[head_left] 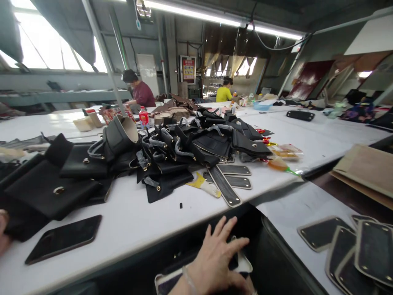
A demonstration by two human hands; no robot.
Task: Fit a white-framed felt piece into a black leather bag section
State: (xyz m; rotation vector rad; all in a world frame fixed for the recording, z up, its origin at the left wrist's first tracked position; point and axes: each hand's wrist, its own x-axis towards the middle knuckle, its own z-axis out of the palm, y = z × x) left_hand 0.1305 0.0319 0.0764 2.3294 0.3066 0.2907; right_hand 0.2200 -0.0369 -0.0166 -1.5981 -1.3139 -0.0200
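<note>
My left hand [211, 258] reaches in from the bottom edge, back up, fingers spread apart. It is over a dark piece with pale edging [167, 280] in the dark recess below the table edge. White trim [245, 262] of a dark item shows beside its fingers; whether the hand touches it I cannot tell. My right hand does not show clearly. Ahead on the white table [132, 221] lie a black strip with pale edges and metal studs [225, 186], a yellow-and-white scrap [204, 184], and a heap of black handbags with wrapped handles [181, 143].
Black bags [52, 188] and a phone [66, 237] lie left; part of a hand [3, 231] shows there, owner unclear. Pale-edged black panels [373, 250] are stacked right, near cardboard [368, 172]. Farther back are a red bottle [143, 117] and two people [143, 92].
</note>
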